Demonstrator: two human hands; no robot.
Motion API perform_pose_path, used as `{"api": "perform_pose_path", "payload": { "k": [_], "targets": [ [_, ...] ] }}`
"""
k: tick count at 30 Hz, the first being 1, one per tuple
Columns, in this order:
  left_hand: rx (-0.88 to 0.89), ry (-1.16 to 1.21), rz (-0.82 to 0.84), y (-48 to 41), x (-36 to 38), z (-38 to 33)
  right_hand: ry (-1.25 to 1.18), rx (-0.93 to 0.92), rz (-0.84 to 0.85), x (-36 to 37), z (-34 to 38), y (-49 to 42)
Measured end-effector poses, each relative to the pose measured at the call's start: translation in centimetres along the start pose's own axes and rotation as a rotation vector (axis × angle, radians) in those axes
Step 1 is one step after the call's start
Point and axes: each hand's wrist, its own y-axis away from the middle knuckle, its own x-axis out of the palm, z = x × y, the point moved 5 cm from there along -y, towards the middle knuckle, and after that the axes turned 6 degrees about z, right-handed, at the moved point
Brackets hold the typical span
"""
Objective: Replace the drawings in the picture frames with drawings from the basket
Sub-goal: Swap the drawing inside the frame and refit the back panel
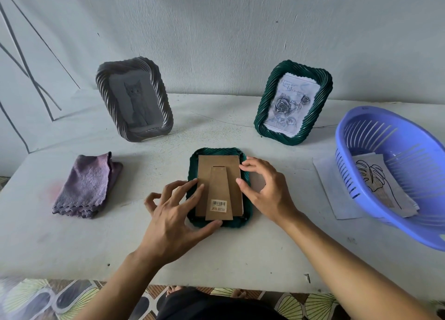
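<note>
Three frames (134,98) (293,103) (218,161), one basket (342,136) (one cloth (89,185))

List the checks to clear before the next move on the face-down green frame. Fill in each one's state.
1. The face-down green frame lies flat on the table, back up: ok.
2. The backing board sits inside the rim, with the stand flap folded flat: ok.
3. The left hand has fingers on the board's left edge and its thumb at the bottom: ok.
4. The right hand has fingertips at the board's right edge; whether they pinch it: cannot tell.
5. What this frame holds: cannot tell, hidden.
6. The leaf drawing lies ready in the blue basket: ok.
</note>
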Motion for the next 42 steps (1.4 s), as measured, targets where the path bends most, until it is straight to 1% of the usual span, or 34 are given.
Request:
{"api": "perform_pose_path", "payload": {
  "k": [8,13,18,25,32,35,38,42],
  "targets": [
    [-0.038,0.075,0.004,0.1,0.3,0.1,0.047,-0.033,-0.003,0.0,0.0,0.1],
    [-0.027,0.044,0.016,0.3,0.4,0.2,0.027,-0.042,-0.037,-0.2,-0.1,0.3],
    [-0.035,0.044,-0.002,0.3,0.2,0.1,0.058,-0.04,-0.052,-0.1,0.3,0.4],
    [-0.041,0.074,-0.018,0.4,0.1,0.2,0.121,0.043,0.029,-0.1,1.6,2.0],
    [-0.038,0.101,-0.022,0.5,0.0,0.2,0.103,-0.005,0.099,0.9,1.4,3.2],
    [-0.018,0.119,-0.028,0.7,0.0,0.2,0.08,-0.008,0.084,0.7,1.1,3.2],
    [-0.04,0.158,-0.062,0.6,0.1,0.7,0.038,0.013,0.057,0.5,1.0,3.2],
    [-0.01,0.107,-0.108,0.0,0.0,1.3,0.092,0.012,0.034,0.5,0.9,2.6]
  ]
}}
